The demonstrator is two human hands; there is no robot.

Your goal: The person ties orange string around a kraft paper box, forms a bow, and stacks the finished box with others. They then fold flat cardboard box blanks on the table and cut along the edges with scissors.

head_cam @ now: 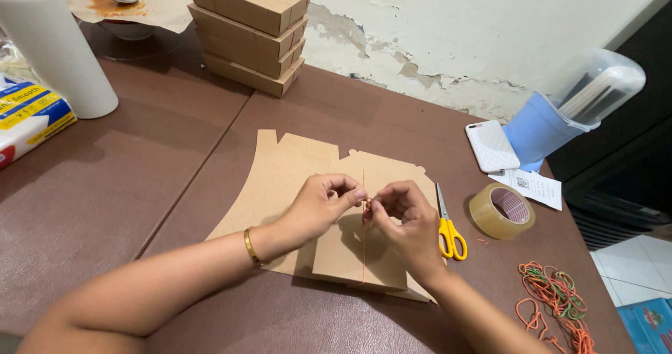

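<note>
Both forearms enter from the bottom edge and converge over a closed flat kraft cardboard box (pixel 357 252) near the middle of the brown table (pixel 105 200). The box lies on top of a layer of unfolded kraft box blanks (pixel 280 172).

Left hand (pixel 318 207): wrist slightly bent, back of the hand facing up and to the left, fingers curled inward, thumb and forefinger pressed together at the tip. A gold bangle (pixel 249 246) sits on the wrist.

Right hand (pixel 406 217): back of the hand facing up, fingers curled, fingertips meeting those of the left hand. Both pinches close on an orange rubber band (pixel 363 249), which runs as one straight line down the box top from the pinch point to the near edge. The fingertips touch just above the box.

Adjacent items: yellow-handled scissors (pixel 449 229) just right of the right hand; a roll of clear packing tape (pixel 502 211) further right; a loose pile of rubber bands (pixel 556 301) at the near right corner. A stack of banded kraft boxes (pixel 248 28) stands at the far side, well apart from the hands.
</note>
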